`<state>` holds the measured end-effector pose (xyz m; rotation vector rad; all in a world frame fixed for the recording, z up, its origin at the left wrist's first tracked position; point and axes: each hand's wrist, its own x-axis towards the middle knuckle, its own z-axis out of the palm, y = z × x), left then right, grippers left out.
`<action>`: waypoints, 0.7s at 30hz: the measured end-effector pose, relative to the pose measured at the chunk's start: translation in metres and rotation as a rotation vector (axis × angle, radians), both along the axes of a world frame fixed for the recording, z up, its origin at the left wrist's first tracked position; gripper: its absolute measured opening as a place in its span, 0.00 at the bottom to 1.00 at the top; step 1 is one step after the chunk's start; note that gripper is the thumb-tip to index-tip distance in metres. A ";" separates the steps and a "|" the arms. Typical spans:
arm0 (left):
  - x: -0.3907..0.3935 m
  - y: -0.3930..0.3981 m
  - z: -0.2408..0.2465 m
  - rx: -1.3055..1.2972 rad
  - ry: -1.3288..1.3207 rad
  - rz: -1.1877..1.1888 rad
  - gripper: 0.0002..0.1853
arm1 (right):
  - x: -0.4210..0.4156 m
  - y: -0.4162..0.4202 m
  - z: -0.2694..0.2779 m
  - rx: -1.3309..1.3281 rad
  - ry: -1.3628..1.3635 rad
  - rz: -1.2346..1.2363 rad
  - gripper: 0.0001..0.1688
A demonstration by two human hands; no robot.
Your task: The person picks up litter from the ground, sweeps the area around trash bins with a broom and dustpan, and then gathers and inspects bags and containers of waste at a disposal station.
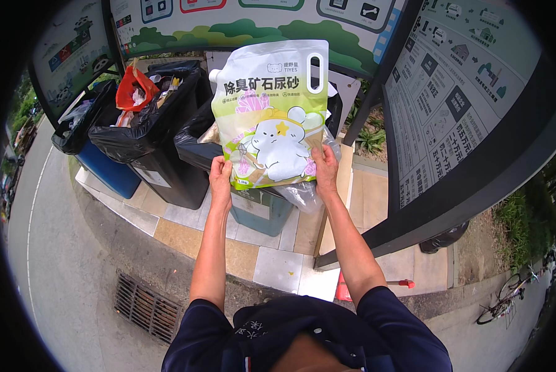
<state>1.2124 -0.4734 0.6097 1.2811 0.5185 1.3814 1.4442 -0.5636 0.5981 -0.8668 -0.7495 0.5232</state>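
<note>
Between my two hands is an upright plastic pouch of Tiyes mineral cat litter [273,125], white and green with a cartoon animal, a spout at its upper left and a handle cutout at its upper right. My left hand [220,179] grips the lower left corner, thumb on the front. On the lower right edge, my right hand [325,168] holds on the same way. Below the pouch hangs a clear plastic bag [303,197] near my right hand. Behind it stands a green bin [263,218] with a black liner, mostly hidden by the pouch.
A black bin [171,174] overfilled with rubbish and a red bag [133,88] stands left, beside a blue bin [112,174]. Printed panels [440,83] on dark posts surround the bins. A drain grate [147,304] lies in the road. A bicycle [505,297] is far right.
</note>
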 end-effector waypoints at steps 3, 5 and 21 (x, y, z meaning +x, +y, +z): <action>0.000 -0.001 0.001 0.004 -0.003 -0.007 0.04 | 0.001 0.000 0.000 0.009 -0.001 0.001 0.15; 0.000 0.000 -0.001 0.006 -0.002 -0.008 0.04 | -0.001 -0.001 0.001 0.018 0.007 0.007 0.15; -0.001 0.001 -0.002 -0.001 -0.014 -0.008 0.03 | 0.001 0.002 -0.002 0.014 0.022 0.008 0.15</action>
